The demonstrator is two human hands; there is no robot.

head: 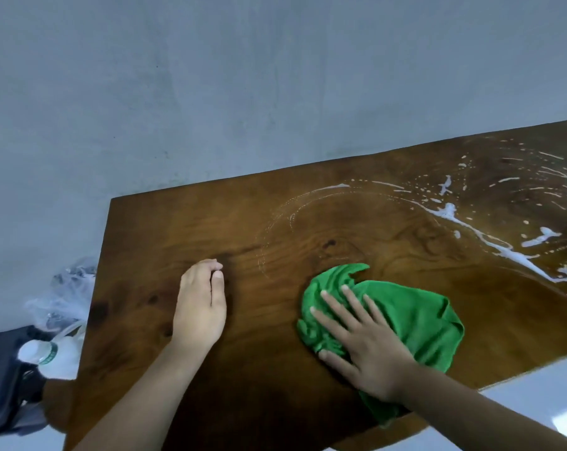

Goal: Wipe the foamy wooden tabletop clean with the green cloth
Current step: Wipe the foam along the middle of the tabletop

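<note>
The green cloth (pixel 402 323) is a crumpled, soft-looking rag, bright green, bunched into folds with one curled tip pointing away from the person. It lies on the dark brown wooden counter (pixel 275 222), near its close edge. The right hand (pixel 366 346) lies flat on top of the cloth, fingers (pixel 332 304) spread and released, pressing rather than gripping it. To the left of the cloth the left hand (pixel 200 307) rests on bare wood, its fingers loosely curled under, grasping nothing.

White foam (pixel 490 236) streaks the counter beyond and to the right of the cloth, in a long smear with scattered dashes; faint curved arcs of residue lie just beyond the cloth (the wood nearest it looks dark and glossy).

The right end of the counter runs out of frame. Part of the cloth is hidden beneath the right wrist. Far left of the cloth, off the counter's edge, a clear plastic bottle (pixel 48 356) and crumpled plastic wrap (pixel 64 294) are blurred.
</note>
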